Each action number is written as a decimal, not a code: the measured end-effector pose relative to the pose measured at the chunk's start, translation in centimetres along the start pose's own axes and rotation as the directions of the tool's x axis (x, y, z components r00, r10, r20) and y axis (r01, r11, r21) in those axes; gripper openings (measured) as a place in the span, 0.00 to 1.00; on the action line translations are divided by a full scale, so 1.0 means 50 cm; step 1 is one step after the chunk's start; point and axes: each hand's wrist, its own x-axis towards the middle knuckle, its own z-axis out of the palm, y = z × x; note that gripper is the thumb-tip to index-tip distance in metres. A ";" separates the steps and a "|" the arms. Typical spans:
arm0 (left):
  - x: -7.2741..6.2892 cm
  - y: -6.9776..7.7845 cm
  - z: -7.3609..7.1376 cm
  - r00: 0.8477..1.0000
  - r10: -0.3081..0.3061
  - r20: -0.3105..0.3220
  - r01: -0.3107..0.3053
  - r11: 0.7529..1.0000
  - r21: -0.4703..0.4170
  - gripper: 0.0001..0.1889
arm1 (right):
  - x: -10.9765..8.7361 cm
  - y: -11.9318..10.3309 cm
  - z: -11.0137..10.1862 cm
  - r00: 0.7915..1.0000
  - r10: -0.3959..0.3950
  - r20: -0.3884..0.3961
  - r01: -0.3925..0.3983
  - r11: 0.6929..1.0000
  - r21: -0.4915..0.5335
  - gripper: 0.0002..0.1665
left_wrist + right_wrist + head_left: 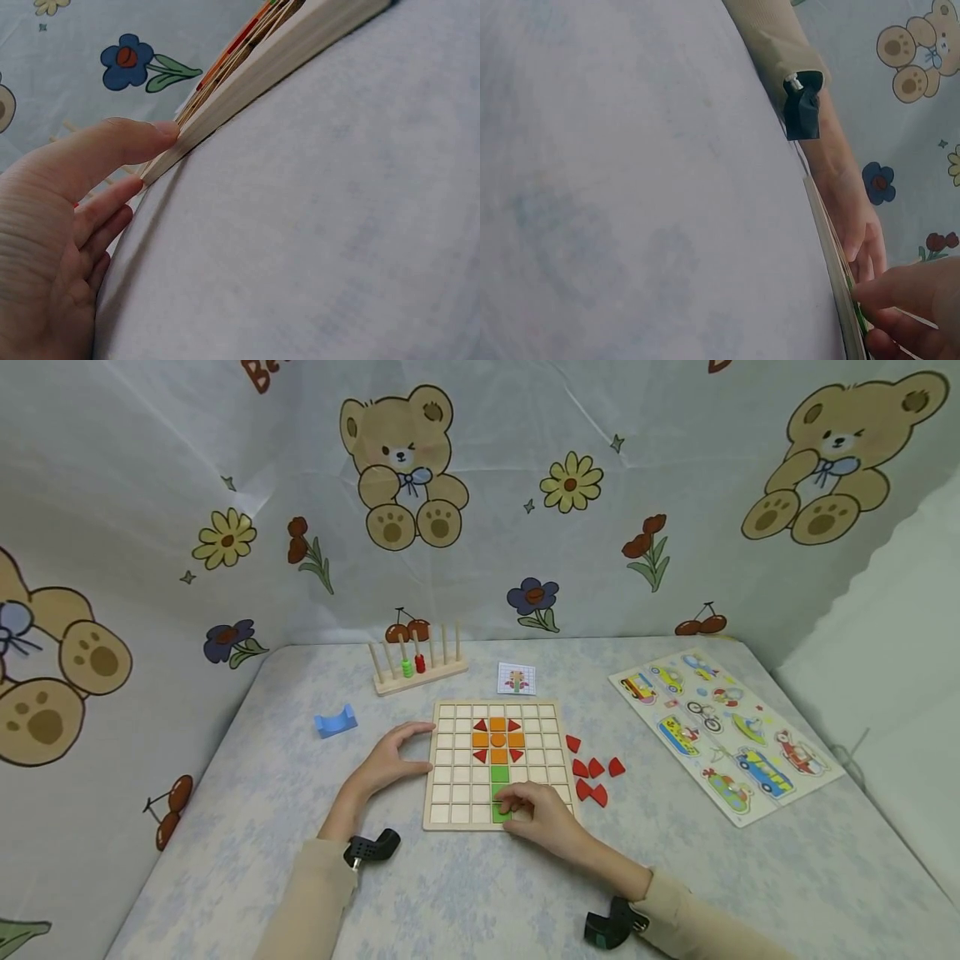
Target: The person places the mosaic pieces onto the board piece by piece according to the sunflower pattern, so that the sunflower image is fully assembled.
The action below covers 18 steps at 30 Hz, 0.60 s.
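Note:
A square wooden grid board (457, 777) lies on the table, with orange and red pieces forming a flower shape and green square tiles (499, 773) in a column below it. My left hand (386, 764) touches the board's left edge, thumb and fingers spread apart. In the left wrist view, the thumb (142, 141) rests against the wooden rim. Over the lower end of the green column, my right hand (547, 818) pinches the bottom green square tile (500, 815) between thumb and fingers; the fingers partly cover the column. The right wrist view shows these fingers (907, 292) at the board's edge.
Several loose red pieces (597, 768) lie right of the board. Behind it are a pattern card (527, 688) and a wooden peg stand (431, 675) with green and red beads. A blue curved piece (336, 722) sits left, a vehicle picture board (720, 731) right.

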 end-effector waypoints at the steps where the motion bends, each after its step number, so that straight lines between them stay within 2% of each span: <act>1: 0.000 0.000 0.001 1.000 -0.001 0.000 0.001 1.000 -0.002 0.36 | 0.000 0.000 -0.002 1.000 -0.004 -0.002 0.004 1.000 0.002 0.16; 3: 0.001 -0.001 0.002 1.000 -0.004 0.000 0.004 1.000 -0.005 0.36 | 0.003 0.003 -0.009 0.999 -0.013 -0.035 0.013 1.000 -0.007 0.15; 6: 0.001 -0.006 0.001 1.000 0.006 0.000 -0.006 1.000 -0.012 0.36 | 0.015 0.010 -0.036 0.989 0.003 -0.148 -0.008 0.999 -0.034 0.13; 8: 0.001 -0.006 0.000 1.000 0.008 0.001 -0.008 1.000 -0.013 0.36 | 0.025 0.018 -0.065 0.969 0.038 -0.244 -0.050 0.998 -0.045 0.13; 10: 0.001 -0.007 0.000 1.000 0.005 -0.001 -0.005 1.000 -0.014 0.36 | 0.035 0.033 -0.098 0.940 0.079 -0.331 -0.107 0.992 -0.068 0.13; 12: 0.001 -0.008 0.000 1.000 0.003 -0.002 -0.003 1.000 -0.013 0.36 | 0.043 0.051 -0.130 0.917 0.113 -0.382 -0.158 0.983 -0.088 0.16; 15: 0.001 -0.008 0.000 1.000 0.000 -0.001 0.000 1.000 -0.016 0.36 | 0.050 0.079 -0.171 0.910 0.160 -0.383 -0.223 0.967 -0.126 0.20; 18: 0.000 -0.007 0.000 1.000 0.002 0.005 -0.002 1.000 -0.017 0.36 | 0.051 0.104 -0.196 0.926 0.179 -0.333 -0.239 0.960 -0.147 0.25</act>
